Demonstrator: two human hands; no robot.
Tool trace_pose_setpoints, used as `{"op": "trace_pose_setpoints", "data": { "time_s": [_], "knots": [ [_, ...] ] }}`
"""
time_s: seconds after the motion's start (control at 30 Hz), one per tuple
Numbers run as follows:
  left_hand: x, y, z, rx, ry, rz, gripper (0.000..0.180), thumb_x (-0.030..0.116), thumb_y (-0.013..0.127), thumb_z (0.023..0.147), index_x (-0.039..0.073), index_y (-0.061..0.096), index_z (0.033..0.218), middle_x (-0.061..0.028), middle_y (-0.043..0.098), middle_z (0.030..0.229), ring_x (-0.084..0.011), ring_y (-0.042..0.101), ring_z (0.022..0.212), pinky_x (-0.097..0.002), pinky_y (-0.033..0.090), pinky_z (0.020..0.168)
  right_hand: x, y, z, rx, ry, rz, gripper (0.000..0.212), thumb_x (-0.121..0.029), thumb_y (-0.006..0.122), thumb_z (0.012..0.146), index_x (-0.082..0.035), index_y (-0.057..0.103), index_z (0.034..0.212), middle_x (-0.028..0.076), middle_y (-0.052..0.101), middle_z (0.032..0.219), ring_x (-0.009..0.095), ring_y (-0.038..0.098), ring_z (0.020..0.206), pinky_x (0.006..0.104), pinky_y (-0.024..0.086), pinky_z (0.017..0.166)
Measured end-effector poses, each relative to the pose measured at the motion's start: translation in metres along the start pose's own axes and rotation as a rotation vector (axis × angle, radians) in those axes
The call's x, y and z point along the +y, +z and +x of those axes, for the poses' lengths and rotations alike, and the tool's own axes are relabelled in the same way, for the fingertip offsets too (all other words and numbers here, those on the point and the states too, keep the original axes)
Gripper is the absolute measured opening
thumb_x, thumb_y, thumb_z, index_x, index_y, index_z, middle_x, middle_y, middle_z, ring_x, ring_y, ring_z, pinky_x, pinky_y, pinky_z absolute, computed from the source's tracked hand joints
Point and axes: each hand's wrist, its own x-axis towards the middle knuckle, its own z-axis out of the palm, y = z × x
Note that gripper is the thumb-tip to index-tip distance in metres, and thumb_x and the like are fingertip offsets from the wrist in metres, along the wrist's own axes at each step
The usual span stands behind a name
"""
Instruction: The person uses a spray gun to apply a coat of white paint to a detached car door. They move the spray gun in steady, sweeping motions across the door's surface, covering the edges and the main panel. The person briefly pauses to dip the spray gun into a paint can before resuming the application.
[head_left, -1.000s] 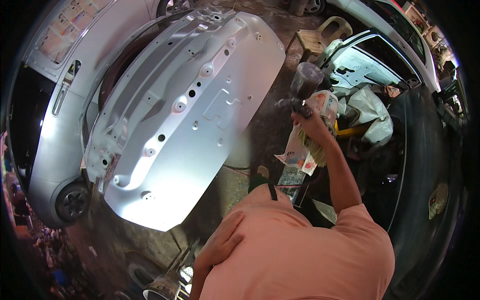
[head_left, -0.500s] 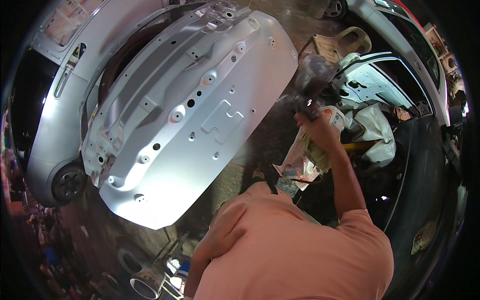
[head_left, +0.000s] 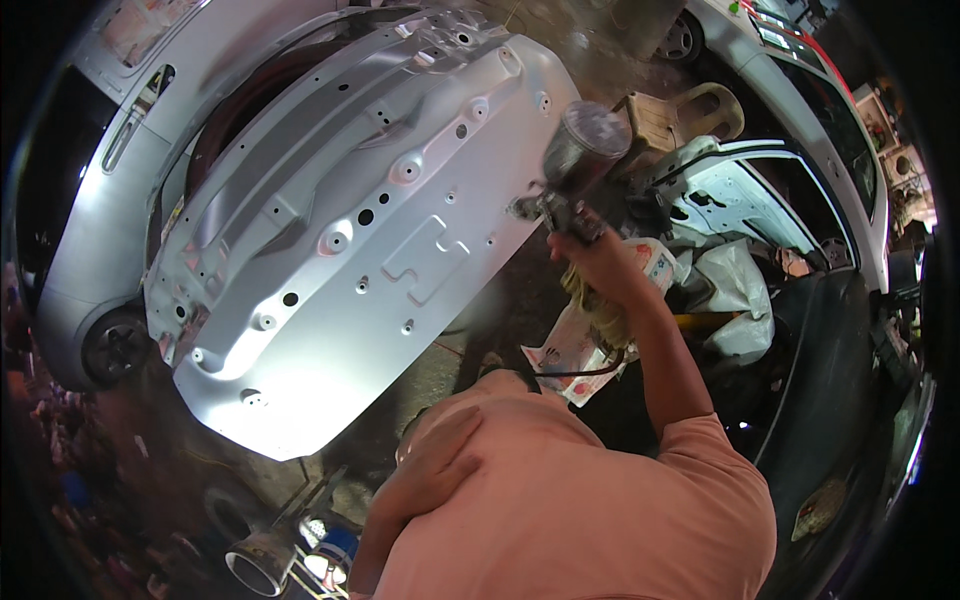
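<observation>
My right hand is closed round the grip of a paint spray gun, its cup on top. The nozzle points left at the near right edge of a large silver car panel, a short gap away. This panel shows holes, ribs and a pressed recess, with bright light on its lower left part. My left hand lies flat against the front of my orange shirt, fingers stretched out and holding nothing. Below my right wrist hangs a yellowish cloth, and a dark hose curves beneath it.
Behind the panel stands a silver car. To the right are a beige plastic chair, a loose white car door, crumpled white plastic and printed paper. A lit lamp stands at lower left, and a white car at far right.
My right hand has brought the spray gun leftward, closer to the panel's edge. My left hand stays on my shirt. The whole view has shifted slightly.
</observation>
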Motion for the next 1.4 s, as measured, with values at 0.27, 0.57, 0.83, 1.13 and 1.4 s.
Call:
{"op": "trace_pose_setpoints", "data": {
  "time_s": [0.27,0.57,0.83,1.13,1.4],
  "knots": [
    [-0.006,0.008,-0.015,0.124,-0.040,-0.020,0.059,0.027,0.059,0.100,-0.002,0.044,0.149,-0.0213,0.040,0.156,-0.0346,0.035,0.147,-0.0428,0.025,0.122,0.016,-0.078,0.097,0.578,-0.210,-0.285,0.032,-0.031,0.067,0.096,-0.001,0.064,0.107,0.006,0.066,0.084,0.015,0.062,0.078,0.0317,0.049,0.075],
    [-0.008,0.008,-0.045,0.099,-0.141,-0.099,0.059,0.019,0.056,0.099,-0.003,0.039,0.151,-0.0217,0.033,0.160,-0.0343,0.026,0.151,-0.0414,0.018,0.124,0.047,-0.110,0.186,0.527,-0.320,-0.300,0.037,-0.034,0.067,0.095,0.000,0.064,0.109,0.008,0.067,0.081,0.019,0.064,0.075,0.0343,0.050,0.072],
    [-0.052,0.017,-0.111,0.240,-0.049,-0.057,0.059,0.032,0.057,0.101,-0.001,0.045,0.148,-0.0205,0.041,0.156,-0.0344,0.034,0.148,-0.0436,0.024,0.122,-0.040,0.077,0.060,0.146,-0.183,-0.315,0.036,-0.030,0.068,0.096,0.001,0.062,0.113,0.008,0.066,0.083,0.017,0.060,0.077,0.0343,0.049,0.074],
    [-0.086,-0.032,-0.185,0.213,-0.240,-0.400,0.049,0.023,0.049,0.105,-0.002,0.045,0.147,-0.0183,0.046,0.151,-0.0298,0.045,0.140,-0.0410,0.033,0.118,-0.093,0.349,-0.108,-0.205,-0.262,-0.164,0.043,-0.027,0.068,0.097,-0.002,0.054,0.128,0.022,0.070,0.098,0.035,0.068,0.088,0.0413,0.052,0.082],
    [-0.124,-0.048,-0.224,0.320,0.067,-1.257,0.040,0.020,0.050,0.107,0.001,0.051,0.142,-0.0086,0.058,0.138,-0.0156,0.052,0.131,-0.0343,0.040,0.112,-0.144,0.441,-0.202,-0.260,-0.165,-0.038,0.032,-0.027,0.070,0.096,-0.001,0.062,0.113,0.007,0.071,0.097,0.015,0.061,0.083,0.0303,0.050,0.075]
  ]
}}
